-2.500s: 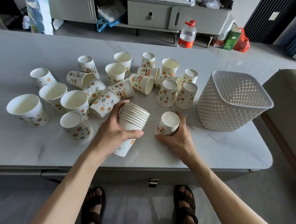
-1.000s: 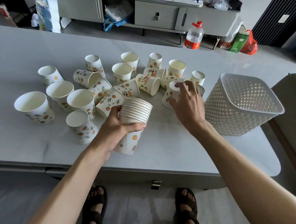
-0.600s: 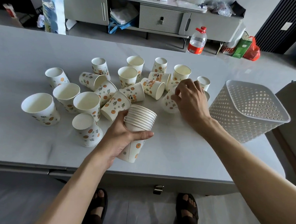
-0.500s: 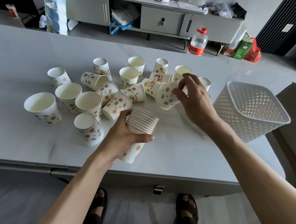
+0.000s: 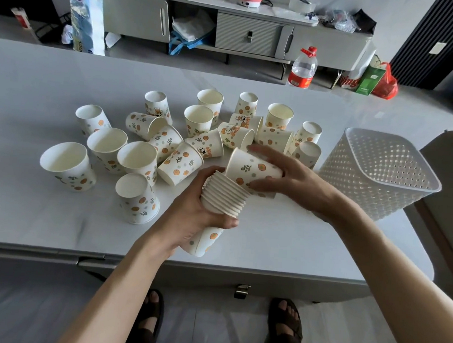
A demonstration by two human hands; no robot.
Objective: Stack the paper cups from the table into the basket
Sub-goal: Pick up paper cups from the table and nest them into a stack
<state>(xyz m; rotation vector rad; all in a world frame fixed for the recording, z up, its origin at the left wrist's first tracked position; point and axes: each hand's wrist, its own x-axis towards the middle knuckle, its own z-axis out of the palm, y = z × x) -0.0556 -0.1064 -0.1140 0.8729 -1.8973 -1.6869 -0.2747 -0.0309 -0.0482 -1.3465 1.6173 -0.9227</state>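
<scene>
Your left hand (image 5: pixel 190 217) gripped the stack (image 5: pixel 222 197) near the table's (image 5: pixel 282 237) front edge, your right hand (image 5: pixel 294 178) gripped a cup (image 5: pixel 249 170); seat it squarely.

Loose cups (image 5: pixel 168 138) on table (image 5: pixel 24 210) left of basket (image 5: pixel 381 168), nested stack (image 5: pixel 222 197) in front

Pale grey marble-look table (image 5: pixel 43 212), loose paper cups (image 5: pixel 166 140) scattered from 9 to 12 o'clock, upright, overturned, on their sides, white lattice basket (image 5: pixel 381 171) at 3 o'clock
</scene>
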